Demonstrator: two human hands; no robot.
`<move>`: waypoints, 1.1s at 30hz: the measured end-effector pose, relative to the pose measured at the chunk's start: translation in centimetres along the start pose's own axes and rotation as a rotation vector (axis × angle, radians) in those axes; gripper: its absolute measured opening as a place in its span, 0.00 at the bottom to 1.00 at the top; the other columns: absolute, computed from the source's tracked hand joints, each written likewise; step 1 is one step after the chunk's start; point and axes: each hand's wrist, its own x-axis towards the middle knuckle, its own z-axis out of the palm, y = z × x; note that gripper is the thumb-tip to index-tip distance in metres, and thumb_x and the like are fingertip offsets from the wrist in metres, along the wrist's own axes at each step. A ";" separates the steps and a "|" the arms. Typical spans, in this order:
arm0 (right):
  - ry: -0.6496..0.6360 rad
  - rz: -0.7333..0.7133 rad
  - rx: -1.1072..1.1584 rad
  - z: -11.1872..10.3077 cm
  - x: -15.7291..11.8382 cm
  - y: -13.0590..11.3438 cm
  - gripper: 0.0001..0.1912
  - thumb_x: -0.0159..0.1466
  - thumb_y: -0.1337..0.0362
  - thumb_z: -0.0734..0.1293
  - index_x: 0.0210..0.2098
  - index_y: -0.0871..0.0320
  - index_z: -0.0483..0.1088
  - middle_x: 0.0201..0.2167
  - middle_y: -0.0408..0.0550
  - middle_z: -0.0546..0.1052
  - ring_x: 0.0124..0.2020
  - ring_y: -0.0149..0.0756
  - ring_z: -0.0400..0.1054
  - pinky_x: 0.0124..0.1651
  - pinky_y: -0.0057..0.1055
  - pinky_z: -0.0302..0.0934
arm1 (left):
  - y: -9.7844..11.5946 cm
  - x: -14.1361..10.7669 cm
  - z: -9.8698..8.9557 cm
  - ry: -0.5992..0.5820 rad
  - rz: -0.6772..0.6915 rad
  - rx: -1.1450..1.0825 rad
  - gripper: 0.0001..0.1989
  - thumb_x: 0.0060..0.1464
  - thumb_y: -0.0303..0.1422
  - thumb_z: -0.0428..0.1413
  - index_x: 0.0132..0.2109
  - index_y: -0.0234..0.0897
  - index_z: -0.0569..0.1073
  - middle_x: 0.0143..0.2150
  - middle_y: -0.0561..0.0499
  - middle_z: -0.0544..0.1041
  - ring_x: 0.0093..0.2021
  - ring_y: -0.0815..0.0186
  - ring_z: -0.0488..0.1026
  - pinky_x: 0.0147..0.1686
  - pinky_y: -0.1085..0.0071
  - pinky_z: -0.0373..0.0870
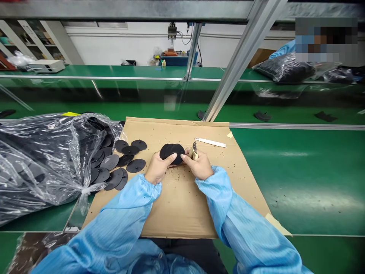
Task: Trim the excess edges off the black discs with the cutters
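Observation:
Several overlapping black discs are held between my two hands above the brown cardboard sheet. My left hand grips their left and lower edge, its thumb lying on top. At their right edge my right hand pinches them with thumb and fingertips, and a small cutter with pale handles is also held in it, jaws pointing up. Loose black discs lie on the cardboard left of my hands. Small dark scraps are scattered around.
A clear plastic bag of black discs fills the left side. Behind my right hand lies a white strip. A metal post rises behind the cardboard. Beyond it, a belt carries dark parts. Another person's blue sleeve shows at upper right.

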 end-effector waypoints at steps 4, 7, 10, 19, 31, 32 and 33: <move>-0.045 0.012 0.188 0.2 -0.1 -0.5 0.18 0.53 0.53 0.73 0.37 0.59 0.70 0.31 0.45 0.74 0.32 0.35 0.67 0.40 0.34 0.64 | 0.2 -0.2 0.1 -0.057 -0.007 0.004 0.21 0.42 0.33 0.67 0.45 0.31 0.76 0.45 0.41 0.78 0.45 0.56 0.75 0.46 0.59 0.72; -0.058 0.067 0.318 0.5 -0.2 -0.7 0.20 0.49 0.53 0.75 0.34 0.59 0.69 0.28 0.43 0.72 0.30 0.33 0.66 0.37 0.33 0.64 | 0.2 -0.2 0.0 -0.104 0.033 0.019 0.19 0.42 0.32 0.67 0.44 0.31 0.77 0.47 0.41 0.78 0.49 0.57 0.74 0.52 0.60 0.68; -0.053 0.128 0.388 0.7 -0.2 -0.7 0.23 0.42 0.55 0.78 0.32 0.58 0.69 0.26 0.41 0.71 0.28 0.32 0.65 0.35 0.32 0.63 | 0.0 -0.1 -0.2 -0.102 0.049 0.063 0.18 0.42 0.32 0.67 0.43 0.31 0.77 0.46 0.42 0.78 0.48 0.57 0.74 0.53 0.61 0.67; -0.024 0.221 0.448 0.7 -0.1 -1.2 0.25 0.36 0.56 0.80 0.25 0.58 0.65 0.21 0.39 0.69 0.24 0.30 0.63 0.31 0.31 0.62 | -0.4 -0.1 -0.3 -0.115 0.062 0.074 0.17 0.43 0.32 0.66 0.42 0.32 0.78 0.43 0.44 0.79 0.45 0.60 0.74 0.51 0.61 0.68; -0.030 -0.195 0.001 0.9 -1.1 -0.9 0.14 0.60 0.53 0.68 0.39 0.57 0.72 0.32 0.48 0.76 0.34 0.37 0.70 0.41 0.36 0.66 | 1.1 0.6 -1.0 -0.041 -0.426 -0.296 0.05 0.51 0.28 0.61 0.35 0.30 0.73 0.29 0.49 0.73 0.27 0.71 0.71 0.28 0.73 0.72; -0.010 -0.219 -0.039 0.9 -1.2 -0.9 0.12 0.61 0.55 0.67 0.38 0.57 0.72 0.31 0.47 0.75 0.32 0.36 0.70 0.40 0.35 0.66 | 1.1 0.5 -1.0 -0.064 -0.447 -0.284 0.05 0.51 0.28 0.61 0.35 0.31 0.73 0.29 0.50 0.72 0.26 0.71 0.71 0.27 0.74 0.72; 0.007 -0.240 -0.060 0.9 -1.2 -0.9 0.11 0.61 0.56 0.66 0.37 0.57 0.72 0.32 0.47 0.75 0.32 0.36 0.70 0.39 0.35 0.66 | 1.1 0.4 -1.0 -0.088 -0.459 -0.272 0.06 0.51 0.29 0.61 0.37 0.31 0.73 0.29 0.50 0.72 0.26 0.71 0.71 0.26 0.74 0.72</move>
